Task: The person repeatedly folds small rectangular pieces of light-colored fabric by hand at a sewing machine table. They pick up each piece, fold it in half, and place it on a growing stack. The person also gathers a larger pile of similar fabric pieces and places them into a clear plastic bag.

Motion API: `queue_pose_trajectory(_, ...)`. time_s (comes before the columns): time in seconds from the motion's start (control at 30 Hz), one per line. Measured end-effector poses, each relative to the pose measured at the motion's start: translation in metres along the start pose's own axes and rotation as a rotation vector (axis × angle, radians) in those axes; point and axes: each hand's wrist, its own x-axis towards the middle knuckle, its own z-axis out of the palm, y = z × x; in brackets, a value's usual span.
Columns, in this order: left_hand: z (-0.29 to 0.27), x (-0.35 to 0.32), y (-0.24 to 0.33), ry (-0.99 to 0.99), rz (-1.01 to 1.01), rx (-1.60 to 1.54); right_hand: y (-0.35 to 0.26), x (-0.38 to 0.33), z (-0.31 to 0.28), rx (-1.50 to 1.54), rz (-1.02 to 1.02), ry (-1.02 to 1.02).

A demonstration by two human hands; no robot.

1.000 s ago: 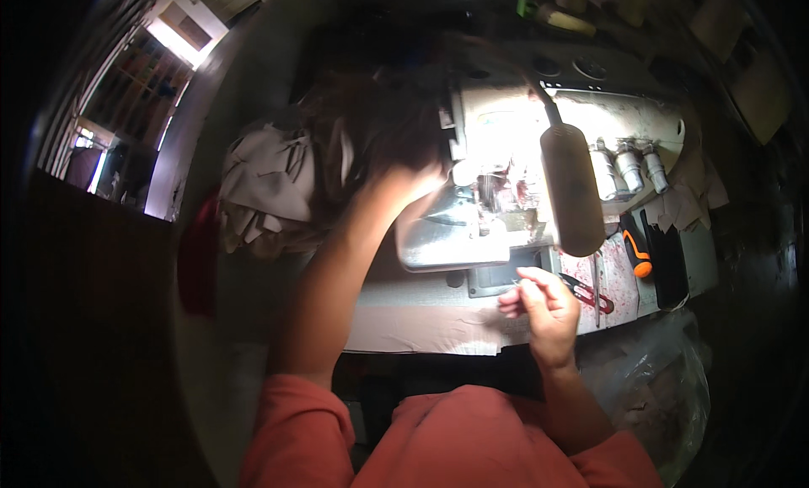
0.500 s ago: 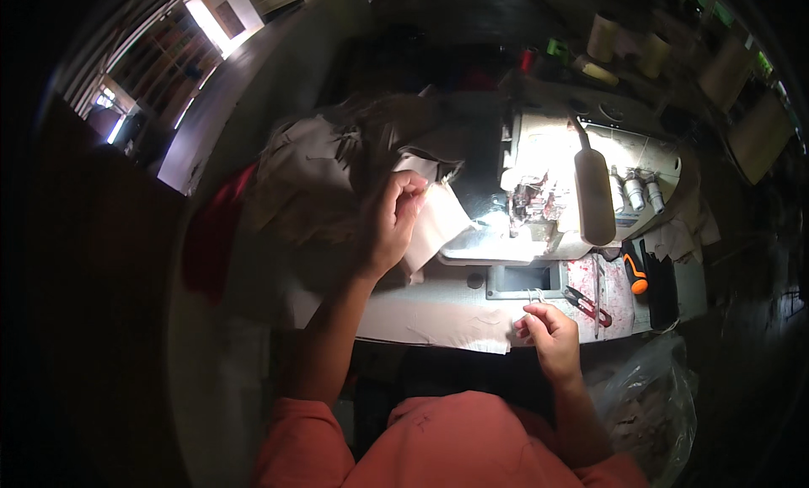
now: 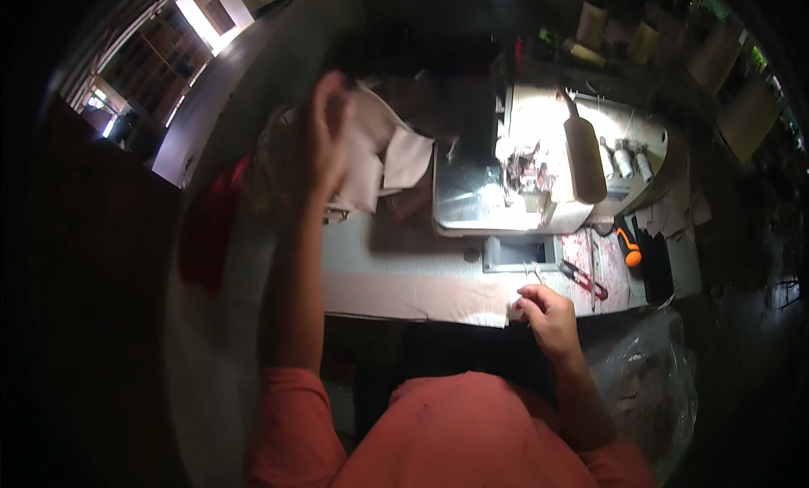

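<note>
My left hand (image 3: 330,138) is stretched out over a heap of pale cloth (image 3: 362,163) on the left of the table. Motion smears its fingers, so their grip is unclear. A light cloth flap (image 3: 408,158) lies on the heap's right side, apart from the sewing machine (image 3: 539,163). At the table's front edge, my right hand (image 3: 549,319) is closed, thumb and fingers pinched together. Whatever the pinch may hold is hidden. A thin white thread (image 3: 533,271) shows just above its fingertips, beside a grey-framed recess (image 3: 522,254). A pale cloth strip (image 3: 421,296) runs along the front edge.
Red-handled thread snips (image 3: 584,279) and an orange-and-black tool (image 3: 628,244) lie right of the recess. The machine's lamp (image 3: 583,159) hangs before its lit head. Thread cones (image 3: 592,24) stand behind. A clear plastic bag (image 3: 645,378) hangs below the table at right.
My left hand has swung away and left from beside the machine. The cloth near it now lies farther left, on the heap. My right hand keeps its pinch at the front edge.
</note>
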Motion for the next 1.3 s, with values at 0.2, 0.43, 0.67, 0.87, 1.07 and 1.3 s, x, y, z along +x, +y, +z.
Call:
queue_pose_trajectory(0.2,-0.013,-0.075,0.025,-0.328,-0.045,-0.099,-0.005,0.010,0.015,-0.375,-0.199,0.005)
queue_pose_trajectory(0.43,-0.021,-0.189,0.021,-0.519,-0.171,-0.075,0.004,0.020,0.024,-0.568,-0.244,-0.068)
queue_pose_trajectory(0.67,-0.004,-0.215,0.038,-0.628,0.021,0.073,-0.006,0.012,0.015,-0.387,-0.212,-0.077)
queue_pose_trajectory(0.87,-0.005,-0.211,0.024,-0.661,0.125,-0.077,-0.001,0.005,0.015,-0.456,-0.187,-0.132)
queue_pose_trajectory(1.07,-0.003,-0.210,0.017,-0.620,0.052,-0.192,-0.010,0.003,0.018,-0.596,-0.238,-0.165)
queue_pose_trajectory(1.3,-0.005,-0.206,0.006,-0.551,-0.111,-0.350,0.007,0.011,0.018,-0.505,-0.196,-0.102)
